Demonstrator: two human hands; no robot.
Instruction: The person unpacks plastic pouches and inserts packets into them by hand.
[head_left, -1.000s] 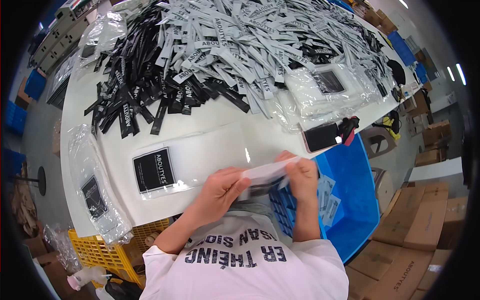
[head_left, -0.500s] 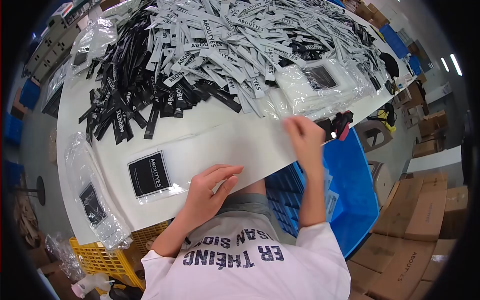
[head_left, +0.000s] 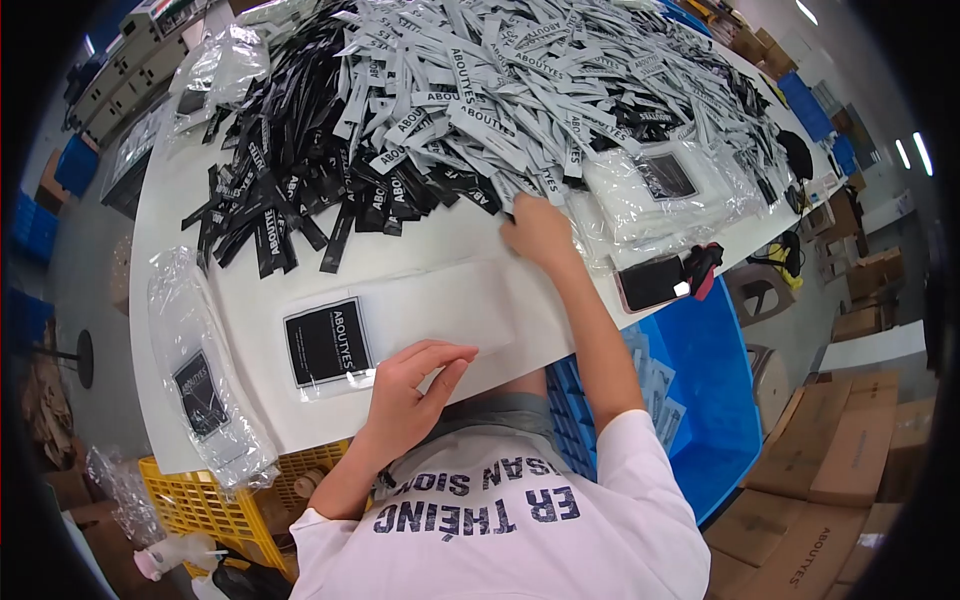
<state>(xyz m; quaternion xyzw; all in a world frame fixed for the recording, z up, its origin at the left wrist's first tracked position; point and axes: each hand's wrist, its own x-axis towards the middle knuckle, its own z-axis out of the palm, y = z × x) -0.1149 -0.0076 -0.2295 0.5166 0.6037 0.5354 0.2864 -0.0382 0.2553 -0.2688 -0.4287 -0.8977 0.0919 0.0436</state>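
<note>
My left hand (head_left: 415, 385) hovers by the near edge of a flat clear plastic bag (head_left: 440, 300) with a black ABOUTYES label (head_left: 328, 342). Its fingers are stretched out, the thumb apart, and nothing is in it. My right hand (head_left: 540, 235) is at the near edge of a big heap of slim silver sachets (head_left: 485, 135). Its fingers curl down next to a silver sachet end, and their tips are partly hidden. Black sachets (head_left: 270, 185) make up the left side of the heap.
Filled clear bags lie at the left table edge (head_left: 205, 380) and in a stack at the right (head_left: 665, 190). A phone (head_left: 652, 284) rests by the right edge. Below are a blue bin (head_left: 715, 400) and a yellow crate (head_left: 200, 510). Cardboard boxes (head_left: 820, 440) stand at the right.
My right hand has moved left and forward, from over the table's right side to the edge of the sachet heap. The left hand stays by the bag. The whole view has shifted slightly.
</note>
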